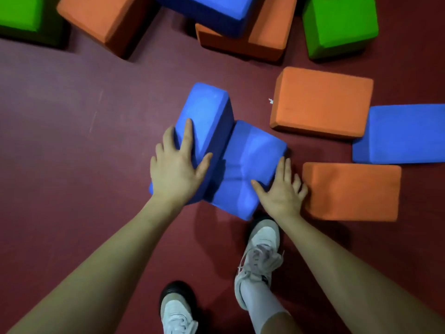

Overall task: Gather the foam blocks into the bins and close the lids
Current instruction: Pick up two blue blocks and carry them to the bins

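Item 1, far left: green foam block [19,13], cut off by the frame edge; beside it an orange block [106,18], both on the dark red floor [60,141].

Item 2, left hand [174,169]: fingers spread and fairly straight, palm flat against the near end of the taller blue block [204,114], thumb laid towards the seam between the two blue blocks.

Item 3, lower blue block [245,165]: touching the taller one along one side, its top face creased.

Item 4, right hand [280,189]: fingers spread, pressing the block's right side, thumb on its top face.

Item 5, right: three orange blocks [320,102], [351,191], [265,37], blue blocks [402,133], [216,10], and a green block [339,22], loose on the floor. Two pale shoes [262,249] at bottom.

Handling note: the pair is best squeezed inward evenly from both sides, with the seam kept closed, then lifted as one; foam gives, so firm pressure seems needed.

Bins and lids: not in view.

Markings: none legible; any faint print on the foam may be lost to blur.
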Motion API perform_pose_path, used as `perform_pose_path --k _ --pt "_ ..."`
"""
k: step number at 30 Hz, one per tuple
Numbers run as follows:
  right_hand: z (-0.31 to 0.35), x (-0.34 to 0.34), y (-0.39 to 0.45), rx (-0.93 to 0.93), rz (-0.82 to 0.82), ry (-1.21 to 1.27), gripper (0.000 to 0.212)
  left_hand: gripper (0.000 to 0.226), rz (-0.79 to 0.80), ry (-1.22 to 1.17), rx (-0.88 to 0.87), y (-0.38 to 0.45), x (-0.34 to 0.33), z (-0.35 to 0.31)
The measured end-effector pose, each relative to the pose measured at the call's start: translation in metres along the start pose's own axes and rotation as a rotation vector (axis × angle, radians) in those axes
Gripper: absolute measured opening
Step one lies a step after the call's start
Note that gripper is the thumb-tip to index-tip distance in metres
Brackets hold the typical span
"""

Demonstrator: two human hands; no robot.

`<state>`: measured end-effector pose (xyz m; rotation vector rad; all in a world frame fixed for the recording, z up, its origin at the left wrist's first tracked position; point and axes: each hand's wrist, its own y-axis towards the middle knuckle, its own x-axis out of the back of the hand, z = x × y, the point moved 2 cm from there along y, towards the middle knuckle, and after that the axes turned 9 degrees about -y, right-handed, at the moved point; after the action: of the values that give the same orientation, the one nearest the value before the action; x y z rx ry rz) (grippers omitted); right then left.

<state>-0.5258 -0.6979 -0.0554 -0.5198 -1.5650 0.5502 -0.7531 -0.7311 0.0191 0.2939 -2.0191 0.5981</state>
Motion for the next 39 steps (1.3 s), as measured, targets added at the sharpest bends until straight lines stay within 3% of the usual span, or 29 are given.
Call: perform_pose_path --k 3,7,10,14,19,25,29,33,39 --pt "0.013 -0.019 0.003 -0.048 0.012 0.048 0.101 0.070 -0.041 0.063 -0.043 0.002 -0.005 0.005" --pt "0.024 -0.025 0.003 -0.062 -0.009 0.178 0.108 0.067 0.001 0.019 0.027 -0.007 -0.019 0.012" --pt "0.031 -0.018 0.002 0.005 -0.113 0.290 0.101 0.068 0.020 0.048 0.037 -0.014 -0.027 0.015" --pt "0.049 0.002 -0.007 0.205 -0.342 0.543 0.087 0.071 0.014 0.024 0.202 -0.017 -0.023 0.034" --pt "0.074 0.003 -0.008 0.315 -0.398 0.715 0.077 0.072 -0.010 -0.011 0.208 -0.018 -0.015 0.053" --pt "0.088 -0.002 -0.010 0.309 -0.437 0.782 0.078 0.073 -0.024 -0.031 0.195 -0.022 -0.017 0.072" --pt "0.088 0.003 -0.013 0.287 -0.413 0.630 0.082 0.073 -0.027 -0.043 0.230 -0.023 -0.016 0.076" --pt "0.092 0.003 -0.023 0.461 -0.270 0.657 0.090 0.072 -0.029 -0.041 0.252 -0.022 -0.009 0.072" --pt "0.088 0.046 -0.058 0.515 -0.413 0.421 0.075 0.069 -0.020 -0.054 0.268 -0.045 0.027 0.057"
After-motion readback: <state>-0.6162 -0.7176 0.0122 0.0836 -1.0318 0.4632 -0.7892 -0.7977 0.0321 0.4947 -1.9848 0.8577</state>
